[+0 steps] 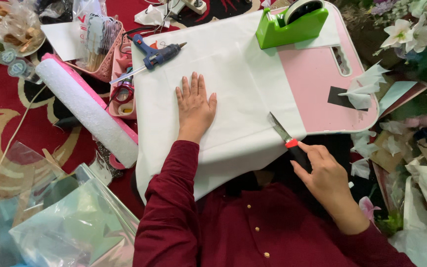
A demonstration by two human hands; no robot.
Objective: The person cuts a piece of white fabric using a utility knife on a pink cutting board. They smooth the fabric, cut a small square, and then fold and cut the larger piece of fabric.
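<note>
My left hand [194, 107] lies flat, fingers spread, on a large white sheet of paper [233, 64] that covers most of a pink lap table [317, 84]. My right hand [325, 174] grips the black handle of a utility knife [285, 137]. Its blade points up and left and rests at the sheet's right edge, near the table's front rim. The sheet hangs over the table's near edge onto my maroon shirt.
A green tape dispenser [291, 22] stands at the table's far side. A blue glue gun [156, 53] lies at the sheet's far left corner. A white foam roll [86, 110], pink baskets [108, 54] and cellophane [70, 222] sit left. Paper scraps [364, 89] and flowers [411, 29] lie right.
</note>
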